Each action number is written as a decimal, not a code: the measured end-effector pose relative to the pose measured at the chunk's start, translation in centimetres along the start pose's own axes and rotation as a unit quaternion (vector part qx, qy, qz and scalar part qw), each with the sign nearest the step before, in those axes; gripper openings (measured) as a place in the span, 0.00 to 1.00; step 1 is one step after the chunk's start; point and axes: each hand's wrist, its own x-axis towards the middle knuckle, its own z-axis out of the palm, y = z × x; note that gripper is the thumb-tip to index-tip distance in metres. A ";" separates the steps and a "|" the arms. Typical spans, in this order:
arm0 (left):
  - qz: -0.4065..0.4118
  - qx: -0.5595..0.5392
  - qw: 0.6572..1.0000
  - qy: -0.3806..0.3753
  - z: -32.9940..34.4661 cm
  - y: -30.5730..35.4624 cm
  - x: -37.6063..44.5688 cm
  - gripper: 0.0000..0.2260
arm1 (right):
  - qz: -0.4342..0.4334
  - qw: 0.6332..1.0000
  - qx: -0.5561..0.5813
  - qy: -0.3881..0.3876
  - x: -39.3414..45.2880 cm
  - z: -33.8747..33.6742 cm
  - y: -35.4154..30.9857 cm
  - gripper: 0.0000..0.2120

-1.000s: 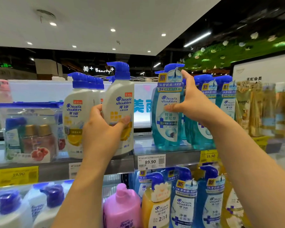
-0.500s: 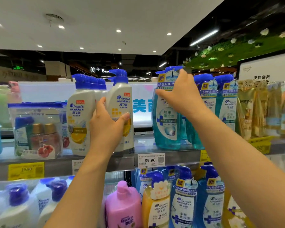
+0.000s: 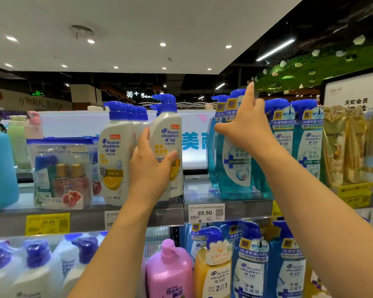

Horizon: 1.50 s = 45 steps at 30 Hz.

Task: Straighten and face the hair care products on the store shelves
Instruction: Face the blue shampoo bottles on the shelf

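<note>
My left hand [image 3: 151, 166] grips a white pump bottle [image 3: 167, 130] with a blue cap and a yellow lemon label; it leans a little to the left on the top shelf [image 3: 241, 206]. A matching white bottle [image 3: 114, 160] stands upright just left of it. My right hand [image 3: 247, 130] rests on the upper front of a teal pump bottle [image 3: 235, 173], its index finger raised above the blue pump and its thumb stretched left. Two more teal bottles [image 3: 295, 143] stand to the right, labels facing forward.
A clear travel kit pouch [image 3: 60, 175] sits left of the white bottles, and a large light blue container [image 3: 0, 168] stands at the far left. Gold Pantene packs [image 3: 342, 147] fill the right end. The lower shelf holds a pink bottle [image 3: 170, 272], a yellow one and several blue ones.
My right hand slid up the teal bottle toward its pump and its fingers spread. The white bottle in my left hand came lower and nearer its neighbour.
</note>
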 end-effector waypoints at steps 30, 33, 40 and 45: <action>0.107 0.231 0.966 0.044 -2.8 -0.8 -4.9 0.26 | -0.017 0.957 0.200 -0.208 -9.9 8.7 -2.8 0.26; 0.112 0.249 0.961 0.034 -2.8 -1.1 -5.3 0.26 | -0.008 0.957 0.217 -0.192 -10.5 8.6 -2.9 0.28; 0.117 0.201 0.972 0.036 -2.6 -0.7 -7.5 0.29 | 0.005 0.934 0.305 -0.184 -12.2 5.4 -2.2 0.27; 0.205 0.063 0.977 0.015 -1.0 -0.2 -12.2 0.18 | 0.036 0.920 0.388 -0.033 -16.5 0.4 1.7 0.11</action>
